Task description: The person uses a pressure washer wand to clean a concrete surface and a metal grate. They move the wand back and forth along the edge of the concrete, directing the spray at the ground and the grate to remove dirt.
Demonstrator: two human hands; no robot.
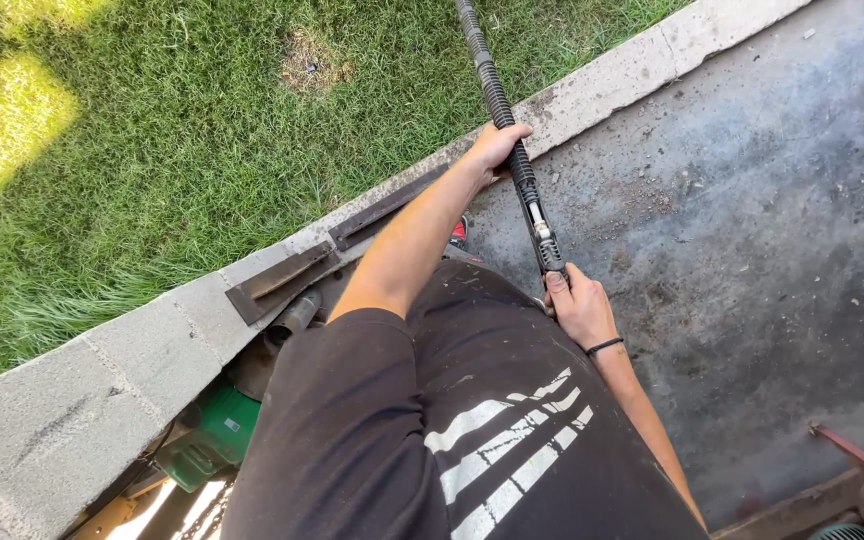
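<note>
My fingers are wrapped around a long black ribbed wand [500, 100], both hands closed on it. My left hand [497, 150] grips the ribbed shaft further out, where it crosses the concrete curb [192, 320] at the edge of the grass [172, 130]. My right hand [580, 310] clasps the near end just below the metal fitting [542, 230], over the dark concrete floor [752, 230]. The wand runs straight away from me, out over the lawn.
</note>
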